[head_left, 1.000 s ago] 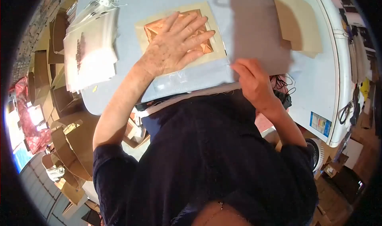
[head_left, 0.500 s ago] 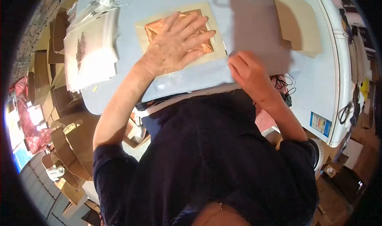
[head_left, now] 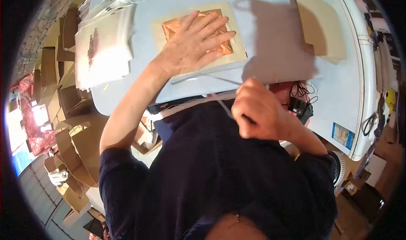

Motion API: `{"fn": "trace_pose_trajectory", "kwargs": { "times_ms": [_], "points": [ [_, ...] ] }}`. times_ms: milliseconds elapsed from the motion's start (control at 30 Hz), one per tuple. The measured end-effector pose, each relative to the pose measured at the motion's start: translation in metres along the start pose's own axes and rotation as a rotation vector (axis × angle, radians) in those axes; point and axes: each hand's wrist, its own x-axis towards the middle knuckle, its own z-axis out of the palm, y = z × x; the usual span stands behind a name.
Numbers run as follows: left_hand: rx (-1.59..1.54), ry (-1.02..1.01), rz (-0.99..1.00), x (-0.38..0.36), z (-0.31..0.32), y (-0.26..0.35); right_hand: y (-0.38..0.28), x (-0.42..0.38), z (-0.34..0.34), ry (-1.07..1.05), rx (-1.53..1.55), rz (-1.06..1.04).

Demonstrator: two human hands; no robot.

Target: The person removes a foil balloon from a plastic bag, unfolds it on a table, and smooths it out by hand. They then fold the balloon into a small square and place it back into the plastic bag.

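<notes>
My left hand (head_left: 192, 41) lies flat with spread fingers on a shiny orange-copper square with a folded-looking pattern (head_left: 170, 27). The square rests on a beige sheet (head_left: 157, 36), which seems to be inside a clear plastic bag whose edge (head_left: 186, 80) runs toward me. Lower right of it, my right hand (head_left: 258, 113) is closed in front of my body, near the table edge. A thin, blurred strip (head_left: 223, 79) stretches from the bag's near edge to this fist, and another length of it hangs by the fingers. The fingertips' exact hold is hidden.
A stack of clear printed plastic bags (head_left: 103, 56) lies on the table's left side. Brown sheets (head_left: 319, 26) lie at the right, partly under a dark shadow. Black cables (head_left: 299, 92) sit by the near edge. Cardboard boxes (head_left: 80, 155) crowd the floor at left.
My right hand has moved down toward my body from the bag's right corner, drawing the thin strip with it. My left hand stays pressed on the orange square.
</notes>
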Motion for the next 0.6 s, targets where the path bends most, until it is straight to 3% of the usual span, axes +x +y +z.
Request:
{"fn": "trace_pose_trajectory", "kwargs": {
  "times_ms": [67, 133, 233, 300, 367, 467, 533, 600],
  "points": [
    [0.008, 0.002, 0.003, -0.001, 0.001, -0.001, -0.019, 0.02, 0.003, 0.131, 0.13, -0.073],
    [0.014, 0.008, 0.008, -0.001, 0.002, -0.002, -0.032, 0.028, 0.007, 0.097, 0.378, -0.098],
    [0.004, 0.018, 0.005, -0.002, 0.005, -0.002, -0.044, 0.031, 0.004, -0.162, 1.196, -0.114],
    [0.018, 0.017, -0.002, -0.001, 0.006, -0.002, -0.062, 0.023, -0.011, -0.232, 1.526, 0.03],
    [0.041, 0.066, 0.004, -0.001, 0.004, -0.001, -0.057, 0.008, -0.022, -0.072, 1.263, 0.114],
    [0.062, 0.21, 0.025, -0.001, -0.006, 0.002, -0.029, -0.025, -0.022, 0.224, 0.74, 0.503],
    [0.029, 0.288, 0.03, -0.008, -0.019, 0.009, -0.012, -0.035, -0.027, 0.18, 0.255, 0.667],
    [-0.015, 0.368, 0.039, -0.022, -0.026, 0.017, 0.014, -0.048, -0.018, 0.171, -0.188, 0.488]
  ]
}}
